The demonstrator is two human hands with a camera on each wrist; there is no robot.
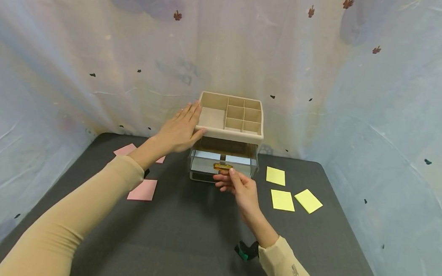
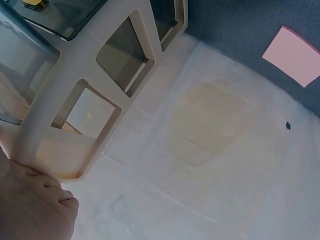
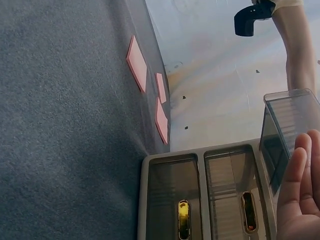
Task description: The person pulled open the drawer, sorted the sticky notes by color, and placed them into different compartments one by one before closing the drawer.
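A beige desktop organizer (image 1: 230, 135) with a divided top tray and clear drawers stands at the back of the table. Its top drawer (image 1: 201, 165) is pulled outward, and pale rectangular patches show inside it. At the gold drawer handle (image 1: 221, 166), my right hand (image 1: 244, 190) pinches with the thumb and fingers; in the right wrist view the handle is hidden behind the fingers (image 3: 295, 175). My left hand (image 1: 179, 129) lies with straight fingers on the organizer's left upper edge, thumb at the front rim. Two lower drawers (image 3: 167, 180) stay closed in the right wrist view.
Yellow sticky notes (image 1: 282, 200) lie to the organizer's right, pink ones (image 1: 143, 190) to its left. All rest on a dark table (image 1: 184, 241). A patterned curtain (image 1: 135, 44) hangs close behind and on both sides.
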